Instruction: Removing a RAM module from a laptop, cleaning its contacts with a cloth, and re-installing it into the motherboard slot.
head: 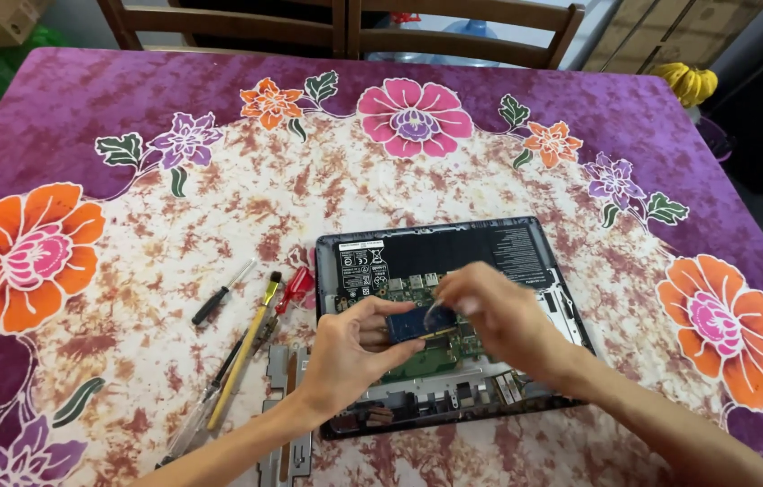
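A small blue memory card [417, 322] sits between the two hands, just above the middle of an opened laptop [453, 316] that lies bottom-up on the table. The left hand [350, 352] comes in from below and pinches the card's left end, thumb on top and fingers curled beneath it. The right hand [499, 316] reaches across from the right, its fingertips [446, 293] bunched together and pressing on the card's right end; motion blur hides the exact grip.

The card is a thin, flat rectangle, blue on its face with a pale glint near the right end, held roughly level over the green circuit board [431, 356].

Left of the laptop lie a black-handled screwdriver [219, 296], a paintbrush [244, 361] with a yellow handle, a red-handled tool [295, 289] and grey metal brackets [284, 397], all on a floral tablecloth [174, 207] of purple, orange and pink.
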